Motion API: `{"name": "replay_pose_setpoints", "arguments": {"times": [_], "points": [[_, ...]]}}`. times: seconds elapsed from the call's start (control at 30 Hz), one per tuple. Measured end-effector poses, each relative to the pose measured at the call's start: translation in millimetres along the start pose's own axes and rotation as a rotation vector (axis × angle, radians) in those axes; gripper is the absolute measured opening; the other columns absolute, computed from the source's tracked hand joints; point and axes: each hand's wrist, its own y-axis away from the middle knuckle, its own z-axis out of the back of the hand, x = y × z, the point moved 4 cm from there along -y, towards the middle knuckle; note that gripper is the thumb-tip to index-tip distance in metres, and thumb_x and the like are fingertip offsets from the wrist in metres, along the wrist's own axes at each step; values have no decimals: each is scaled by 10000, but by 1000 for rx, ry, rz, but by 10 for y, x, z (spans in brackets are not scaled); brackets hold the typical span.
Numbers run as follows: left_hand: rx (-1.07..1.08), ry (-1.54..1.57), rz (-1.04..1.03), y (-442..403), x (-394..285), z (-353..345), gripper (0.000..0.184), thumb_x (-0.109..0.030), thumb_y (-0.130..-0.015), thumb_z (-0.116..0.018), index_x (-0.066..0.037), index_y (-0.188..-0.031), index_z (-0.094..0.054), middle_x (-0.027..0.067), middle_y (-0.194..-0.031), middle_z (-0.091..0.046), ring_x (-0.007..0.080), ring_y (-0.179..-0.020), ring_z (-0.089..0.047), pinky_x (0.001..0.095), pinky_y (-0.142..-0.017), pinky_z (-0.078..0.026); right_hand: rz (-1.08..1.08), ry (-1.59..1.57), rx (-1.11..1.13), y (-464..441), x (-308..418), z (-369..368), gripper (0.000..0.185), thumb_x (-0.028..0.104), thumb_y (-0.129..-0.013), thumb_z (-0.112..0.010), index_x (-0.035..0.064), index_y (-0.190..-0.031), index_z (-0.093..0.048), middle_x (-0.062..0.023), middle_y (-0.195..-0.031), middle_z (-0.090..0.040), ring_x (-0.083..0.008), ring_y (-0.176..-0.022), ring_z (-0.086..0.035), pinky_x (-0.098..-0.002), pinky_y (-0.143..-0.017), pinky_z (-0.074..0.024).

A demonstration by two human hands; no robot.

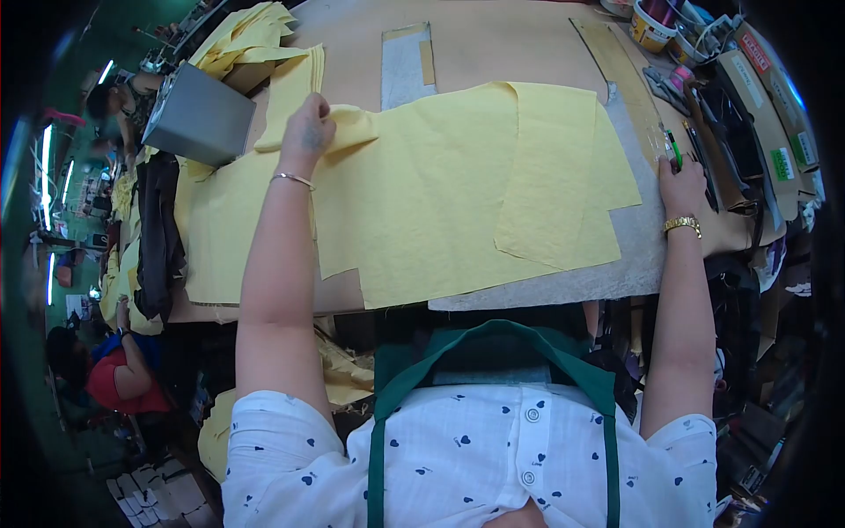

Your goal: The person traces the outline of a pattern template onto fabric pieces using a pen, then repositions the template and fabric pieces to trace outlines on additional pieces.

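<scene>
Pale yellow fabric pieces [422, 202] lie spread and overlapping across the table. At the upper left of them, my left hand [308, 132] is closed on a folded edge of yellow fabric, its fingers pinched together. My right hand [682, 183] is at the right end of the table, its fingers closed round a green pen [676, 151]. Under the right part of the fabric lies a grey board [641, 242]. A folded yellow strip [295, 88] extends beyond my left hand.
A grey metal box [201, 114] stands left of my left hand, with crumpled yellow fabric [242, 40] behind it. Tools, a white-and-yellow tub [651, 28] and cardboard boxes [766, 114] crowd the right. Two people [132, 378] are at the far left.
</scene>
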Motion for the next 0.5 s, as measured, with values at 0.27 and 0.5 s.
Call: {"name": "replay_pose_setpoints", "arguments": {"times": [0.27,0.5], "points": [[427,-304,-32,-4,-140,-6,143,-72,-650,-582,-45,-787,-610,153,-847,-600,299,-817,-573,342,-729,-452,-12,24,39,-3,21,3,305,349,-732,-531,50,-781,-568,-167,-807,-534,-333,-812,-502,-407,-742,-384],[-397,-369,163,-600,-148,691,324,-149,-706,-592,-63,-1003,-495,157,-1150,-408,321,-1008,-463,441,-783,-427,9,61,42,-28,-59,-107,347,368,-748,-521,34,-828,-569,-180,-844,-537,-342,-829,-506,-416,-764,-379]]}}
